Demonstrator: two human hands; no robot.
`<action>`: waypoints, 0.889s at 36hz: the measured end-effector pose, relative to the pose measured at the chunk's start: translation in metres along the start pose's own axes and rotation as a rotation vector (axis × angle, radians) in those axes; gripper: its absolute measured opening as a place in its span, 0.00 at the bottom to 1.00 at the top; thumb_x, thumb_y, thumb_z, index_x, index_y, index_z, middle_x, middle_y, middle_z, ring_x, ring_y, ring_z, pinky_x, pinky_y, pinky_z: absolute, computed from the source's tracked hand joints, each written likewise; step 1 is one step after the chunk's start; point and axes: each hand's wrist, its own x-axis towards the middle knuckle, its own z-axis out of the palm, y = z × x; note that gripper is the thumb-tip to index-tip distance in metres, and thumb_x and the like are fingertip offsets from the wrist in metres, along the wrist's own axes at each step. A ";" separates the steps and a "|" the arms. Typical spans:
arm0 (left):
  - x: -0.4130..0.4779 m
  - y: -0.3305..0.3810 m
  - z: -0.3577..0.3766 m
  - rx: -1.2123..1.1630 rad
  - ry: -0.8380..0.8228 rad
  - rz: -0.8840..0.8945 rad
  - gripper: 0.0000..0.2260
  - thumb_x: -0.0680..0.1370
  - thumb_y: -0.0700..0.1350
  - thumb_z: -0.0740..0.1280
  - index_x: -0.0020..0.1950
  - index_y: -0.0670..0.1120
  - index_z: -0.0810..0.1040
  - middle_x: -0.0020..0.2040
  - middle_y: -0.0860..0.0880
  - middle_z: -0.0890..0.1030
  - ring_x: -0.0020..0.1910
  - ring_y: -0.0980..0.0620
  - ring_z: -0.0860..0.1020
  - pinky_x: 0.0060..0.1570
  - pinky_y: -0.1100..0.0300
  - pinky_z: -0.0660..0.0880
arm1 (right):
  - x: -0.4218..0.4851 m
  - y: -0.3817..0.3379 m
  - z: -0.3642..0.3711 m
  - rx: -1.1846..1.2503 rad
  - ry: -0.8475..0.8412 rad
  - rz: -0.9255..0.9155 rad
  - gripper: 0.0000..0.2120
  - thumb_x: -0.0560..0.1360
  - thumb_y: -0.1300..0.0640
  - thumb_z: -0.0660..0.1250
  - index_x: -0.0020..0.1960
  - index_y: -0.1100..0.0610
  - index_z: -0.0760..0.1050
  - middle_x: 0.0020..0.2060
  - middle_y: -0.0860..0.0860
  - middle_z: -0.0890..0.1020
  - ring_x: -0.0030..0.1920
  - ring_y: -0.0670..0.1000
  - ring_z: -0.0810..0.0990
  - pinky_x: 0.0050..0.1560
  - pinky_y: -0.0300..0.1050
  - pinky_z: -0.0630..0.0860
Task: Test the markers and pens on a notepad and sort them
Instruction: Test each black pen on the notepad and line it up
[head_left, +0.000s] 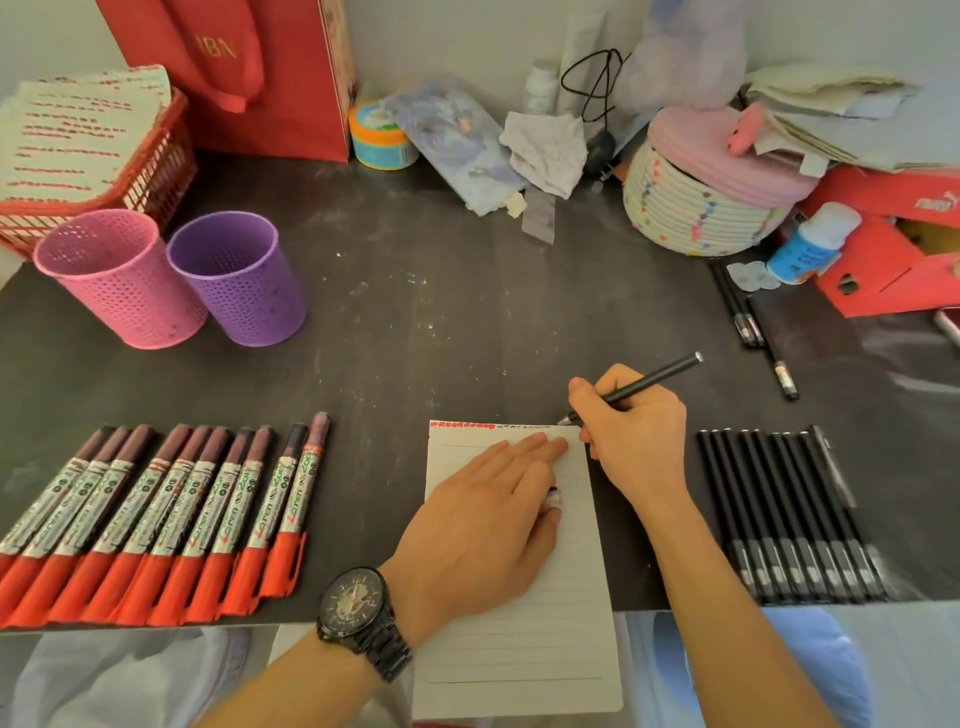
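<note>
A lined notepad (519, 623) lies at the table's front edge, with red and black marks along its top line. My left hand (483, 525) presses flat on it and seems to hold a small pen cap (554, 498) under the fingers. My right hand (631, 431) grips a black pen (654, 382), tip touching the pad's top right corner. A row of several red-capped markers (156, 525) lies to the left. Several black pens (789, 519) lie in a row to the right.
A pink cup (119, 280) and a purple cup (239, 280), both perforated, stand at the left back. Three more black pens (753, 322) lie at the right. A red basket (93, 156), red bag, woven basket (701, 208) and red box crowd the back.
</note>
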 end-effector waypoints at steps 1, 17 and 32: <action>0.000 0.000 0.001 0.005 0.004 0.000 0.11 0.83 0.55 0.53 0.56 0.52 0.71 0.76 0.55 0.67 0.76 0.56 0.62 0.73 0.62 0.49 | 0.000 0.000 0.000 0.001 0.000 -0.001 0.15 0.76 0.56 0.71 0.32 0.60 0.74 0.23 0.53 0.78 0.23 0.43 0.78 0.30 0.34 0.74; 0.000 0.001 0.002 0.016 0.022 -0.014 0.09 0.82 0.55 0.55 0.53 0.53 0.71 0.74 0.55 0.71 0.74 0.56 0.66 0.72 0.62 0.51 | 0.001 0.004 0.002 -0.031 -0.021 -0.024 0.15 0.76 0.53 0.71 0.32 0.54 0.74 0.23 0.50 0.78 0.24 0.44 0.79 0.28 0.36 0.76; 0.001 -0.001 0.005 0.031 0.031 -0.024 0.08 0.82 0.55 0.57 0.53 0.53 0.71 0.73 0.55 0.71 0.73 0.56 0.67 0.71 0.63 0.50 | 0.002 0.007 0.003 -0.053 -0.011 -0.055 0.15 0.76 0.54 0.71 0.32 0.53 0.73 0.24 0.50 0.78 0.24 0.43 0.79 0.28 0.33 0.74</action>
